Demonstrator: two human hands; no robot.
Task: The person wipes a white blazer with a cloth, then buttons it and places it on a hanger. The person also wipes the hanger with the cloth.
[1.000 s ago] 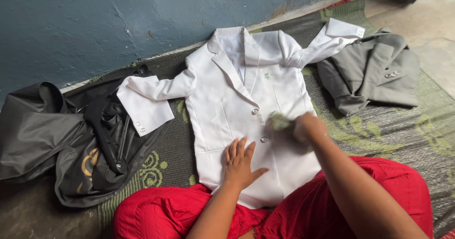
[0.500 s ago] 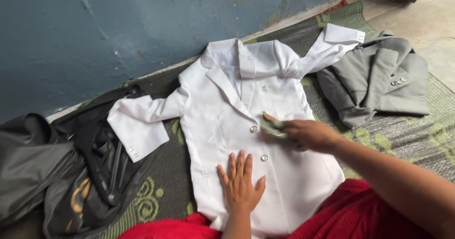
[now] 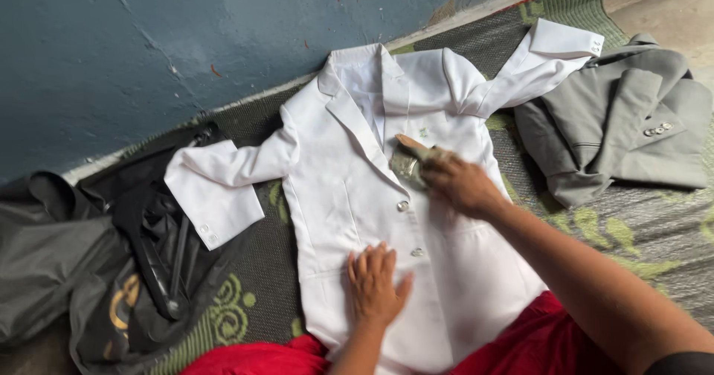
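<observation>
Covering most of the floor is a dark woven mat (image 3: 632, 234) with pale green leaf patterns, laid against a blue-grey wall (image 3: 186, 33). Spread flat on the mat, collar toward the wall and hem toward the person, lies a white jacket (image 3: 357, 189); its sleeves reach out to either side, one cuff resting on a heap of black cloth (image 3: 67, 256) and the other cuff (image 3: 561, 40) touching a grey jacket (image 3: 625, 122) that lies folded on the mat to the right. A black hanger (image 3: 175, 263) lies on the black heap, just beside the white cuff with its two small buttons. Red clothing (image 3: 535, 338) covers the person's lap at the bottom edge, under the white jacket's hem. The right hand (image 3: 461, 183) is on the chest of the white jacket, just right of the lapel, with its fingers clamped on a small brush (image 3: 411, 155) whose wooden handle tip pokes up toward the collar and whose bristles press against the fabric. The left hand (image 3: 374, 284) lies flat, palm down, on the lower front of the jacket, fingers together and pointing toward the collar, holding nothing. Two silvery buttons (image 3: 402, 206) sit along the front edge of the jacket, one between the hands and one just beside the left fingertips.
</observation>
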